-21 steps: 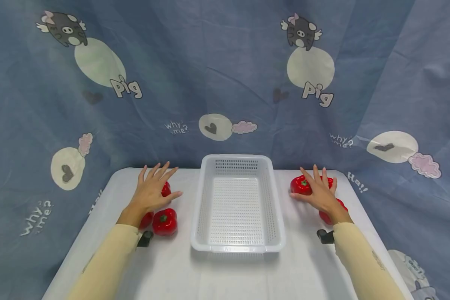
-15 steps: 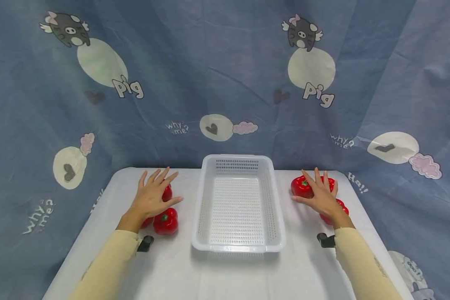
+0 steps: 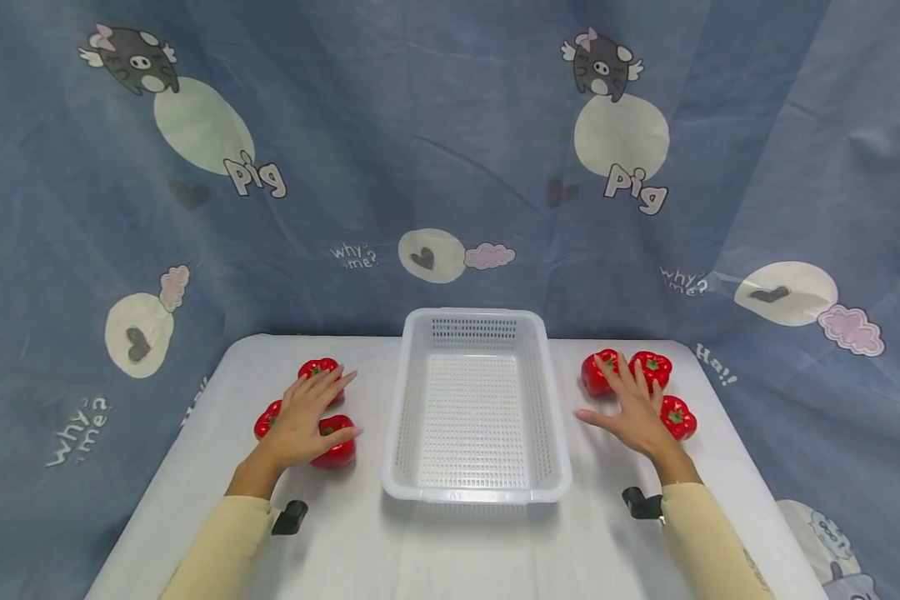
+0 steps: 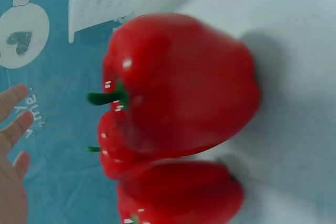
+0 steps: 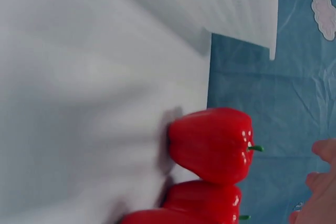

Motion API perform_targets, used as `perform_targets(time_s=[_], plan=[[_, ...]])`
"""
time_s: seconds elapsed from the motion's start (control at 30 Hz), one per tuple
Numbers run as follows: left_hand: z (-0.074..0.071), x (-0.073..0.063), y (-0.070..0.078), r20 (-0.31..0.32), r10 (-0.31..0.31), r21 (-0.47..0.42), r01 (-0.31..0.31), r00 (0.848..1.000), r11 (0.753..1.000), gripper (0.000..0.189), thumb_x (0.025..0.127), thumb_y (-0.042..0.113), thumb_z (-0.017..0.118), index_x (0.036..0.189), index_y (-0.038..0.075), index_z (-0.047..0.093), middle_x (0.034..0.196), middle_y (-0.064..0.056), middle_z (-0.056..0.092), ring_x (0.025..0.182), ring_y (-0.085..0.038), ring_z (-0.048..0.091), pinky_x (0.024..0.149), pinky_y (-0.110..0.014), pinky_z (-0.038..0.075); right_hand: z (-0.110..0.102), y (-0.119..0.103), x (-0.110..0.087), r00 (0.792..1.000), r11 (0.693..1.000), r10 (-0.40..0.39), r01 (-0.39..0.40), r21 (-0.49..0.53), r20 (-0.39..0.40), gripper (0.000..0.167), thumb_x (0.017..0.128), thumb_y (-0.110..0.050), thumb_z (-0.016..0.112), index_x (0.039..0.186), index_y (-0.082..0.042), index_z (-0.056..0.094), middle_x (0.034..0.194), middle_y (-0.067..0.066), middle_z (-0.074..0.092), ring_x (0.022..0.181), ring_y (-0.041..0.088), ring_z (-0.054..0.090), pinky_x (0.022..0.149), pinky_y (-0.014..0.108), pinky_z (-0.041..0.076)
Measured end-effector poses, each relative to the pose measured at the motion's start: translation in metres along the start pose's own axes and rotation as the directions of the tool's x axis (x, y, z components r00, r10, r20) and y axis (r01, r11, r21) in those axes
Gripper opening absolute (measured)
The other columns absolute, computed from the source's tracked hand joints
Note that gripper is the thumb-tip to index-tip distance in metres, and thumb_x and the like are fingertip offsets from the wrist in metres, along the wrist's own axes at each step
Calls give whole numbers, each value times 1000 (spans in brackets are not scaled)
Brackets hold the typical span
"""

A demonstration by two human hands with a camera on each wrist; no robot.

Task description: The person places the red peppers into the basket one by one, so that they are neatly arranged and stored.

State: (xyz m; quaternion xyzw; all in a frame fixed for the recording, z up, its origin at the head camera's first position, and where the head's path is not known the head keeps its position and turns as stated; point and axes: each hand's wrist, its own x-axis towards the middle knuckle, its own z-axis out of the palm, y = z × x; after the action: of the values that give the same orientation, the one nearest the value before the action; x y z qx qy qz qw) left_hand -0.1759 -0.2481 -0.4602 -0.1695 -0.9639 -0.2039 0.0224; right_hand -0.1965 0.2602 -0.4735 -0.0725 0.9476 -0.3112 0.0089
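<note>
In the head view my left hand [image 3: 300,425] hovers with spread fingers over three red bell peppers: a far one [image 3: 317,367], an outer one [image 3: 266,419] and a near one [image 3: 336,455]. The left wrist view shows a gap between its fingers [image 4: 14,127] and the closest bell pepper [image 4: 181,85]. On the other side, my right hand [image 3: 636,417] is likewise spread, close to three more red bell peppers: an inner one [image 3: 597,379], a far one [image 3: 654,367] and an outer one [image 3: 678,418]. Its fingers [image 5: 323,182] stand apart from the bell pepper [image 5: 212,145] in the right wrist view.
Between the two pepper groups stands a white perforated plastic basket [image 3: 392,450] with nothing in it. The white table [image 3: 465,554] backs onto a blue printed curtain [image 3: 480,192]. A black camera mount sits at each wrist.
Both hands have drawn back toward the person, the left also dropping its thumb over the near pepper. More of the far and outer peppers shows. Peppers and basket stay put.
</note>
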Motion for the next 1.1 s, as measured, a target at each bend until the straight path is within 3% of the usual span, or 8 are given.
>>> perform_targets(time_s=[0.3,0.43,0.57,0.87,1.1], plan=[[21,-14,-1,-39,-25,-74,22,999,997,88,72,42,79,146,16,38,151,-16,34,138,-39,26,107,-69,16,19,-5,-10,1000,992,12,-8,124,-28,101,73,-46,79,154,-17,24,161,13,5,145,40,-3,107,71,1],[29,-19,-2,-71,-32,-75,26,997,997,86,70,39,81,143,14,43,148,-18,38,136,-40,29,105,-71,18,28,-7,-14,999,984,15,-8,178,-39,98,74,-48,78,153,-21,26,160,12,12,145,39,7,104,74,14],[34,-22,-4,-65,-52,-83,47,996,995,86,70,42,81,143,15,44,148,-17,38,136,-38,29,105,-70,19,38,-11,-18,998,966,29,-14,259,-54,92,76,-46,78,151,-21,30,157,11,23,143,37,19,102,69,26],[41,-25,-6,-63,-83,-107,76,995,991,79,68,31,85,137,14,51,142,-15,44,133,-36,32,104,-68,26,60,-18,-22,993,871,108,-76,485,-38,75,86,-33,73,148,-14,36,146,13,42,126,33,47,102,50,42],[47,-26,-9,-39,-110,-115,105,993,988,74,69,29,85,134,15,54,141,-15,45,133,-36,32,102,-68,30,70,-23,-24,982,776,191,-154,612,5,59,93,-27,64,144,-9,42,132,15,53,111,26,56,99,40,46]])
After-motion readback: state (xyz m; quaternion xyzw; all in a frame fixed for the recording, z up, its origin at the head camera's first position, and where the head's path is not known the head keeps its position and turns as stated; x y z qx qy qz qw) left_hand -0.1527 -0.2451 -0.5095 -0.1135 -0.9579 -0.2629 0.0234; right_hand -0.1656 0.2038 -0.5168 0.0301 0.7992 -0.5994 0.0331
